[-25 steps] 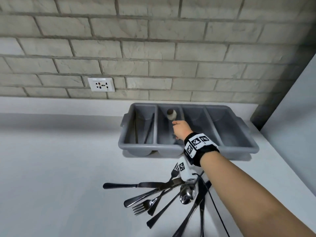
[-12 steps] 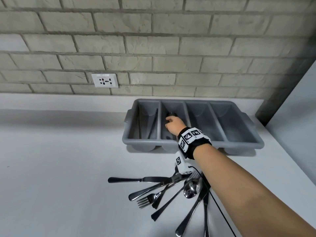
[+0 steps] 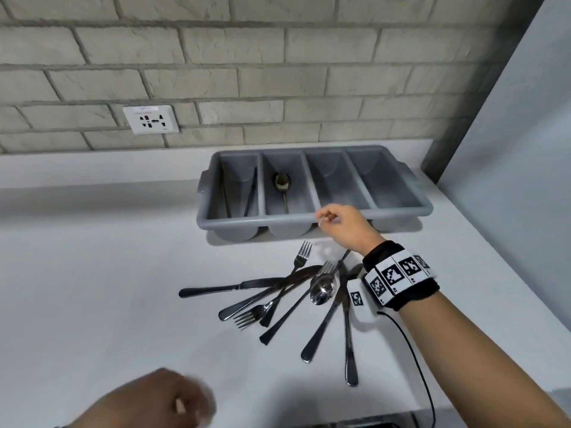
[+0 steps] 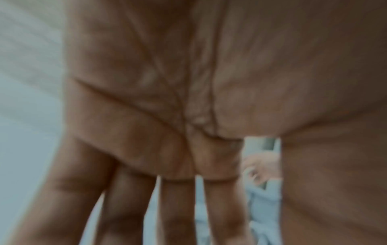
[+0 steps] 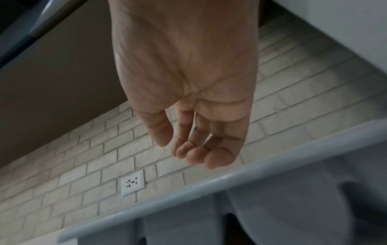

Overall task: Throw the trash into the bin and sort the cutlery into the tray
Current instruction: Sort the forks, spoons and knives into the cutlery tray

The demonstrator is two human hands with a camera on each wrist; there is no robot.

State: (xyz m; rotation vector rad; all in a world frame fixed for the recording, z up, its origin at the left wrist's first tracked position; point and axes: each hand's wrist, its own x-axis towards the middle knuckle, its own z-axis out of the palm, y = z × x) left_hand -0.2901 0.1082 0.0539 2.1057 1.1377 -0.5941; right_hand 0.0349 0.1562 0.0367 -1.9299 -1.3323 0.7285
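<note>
A grey four-compartment cutlery tray [image 3: 401, 208] stands against the brick wall. A spoon [image 3: 281, 183] lies in its second compartment from the left, and dark thin utensils [image 3: 250, 193] lie in the leftmost. A pile of knives, forks and a spoon [image 3: 323, 287] lies on the white counter in front of the tray. My right hand [image 3: 336, 223] hovers at the tray's near rim [image 5: 188, 187], fingers [image 5: 196, 154] loosely curled and holding nothing. My left hand [image 3: 160, 400] is blurred at the bottom edge, with its fingers [image 4: 176, 207] extended in the left wrist view.
A white wall socket [image 3: 150, 119] sits on the brick wall left of the tray. A grey panel [image 3: 509, 180] rises at the right of the counter. A black cable [image 3: 414, 359] runs from my wristband toward the counter's front edge.
My right hand let go of the spoon in the second compartment and drew back to the tray's near rim. My left hand has come into view at the bottom.
</note>
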